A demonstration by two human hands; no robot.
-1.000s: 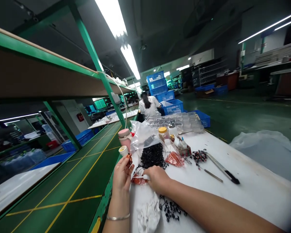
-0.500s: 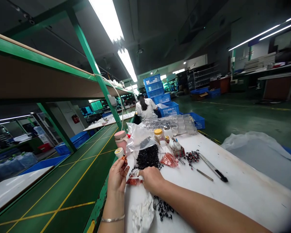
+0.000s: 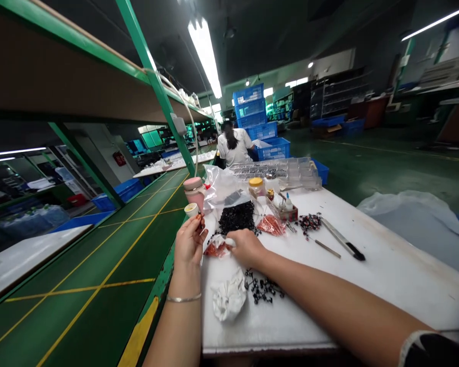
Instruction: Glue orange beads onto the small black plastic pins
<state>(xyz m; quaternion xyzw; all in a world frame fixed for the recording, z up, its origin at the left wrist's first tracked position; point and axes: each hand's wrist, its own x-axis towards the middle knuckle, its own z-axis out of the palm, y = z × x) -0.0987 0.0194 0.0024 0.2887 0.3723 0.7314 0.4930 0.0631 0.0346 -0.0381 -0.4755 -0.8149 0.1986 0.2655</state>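
My left hand (image 3: 191, 238) is raised at the left edge of the white table, its fingertips pinched around something tiny and dark that I cannot make out. My right hand (image 3: 248, 247) is closed beside a small bag of red pieces (image 3: 215, 249). A white bit shows at its thumb and forefinger, too small to name. Just beyond lies a heap of small black parts (image 3: 237, 218). Nearer me are a crumpled white cloth or tissue (image 3: 229, 296) and scattered black parts (image 3: 263, 288). Past the left fingertips stands a small white tub (image 3: 191, 209) with yellowish contents.
A pink flask (image 3: 194, 189), a yellow-lidded jar (image 3: 256, 186) and a clear compartment tray (image 3: 302, 173) stand farther back. A second red bag (image 3: 271, 225), a craft knife (image 3: 344, 240) and a thin rod (image 3: 328, 248) lie rightward. A green conveyor (image 3: 110, 255) runs left. A person in white (image 3: 235, 148) sits ahead.
My view has tipped downward, so more of the table's near edge shows. The white bit at my right fingers has come into sight. The left hand keeps its pinch.
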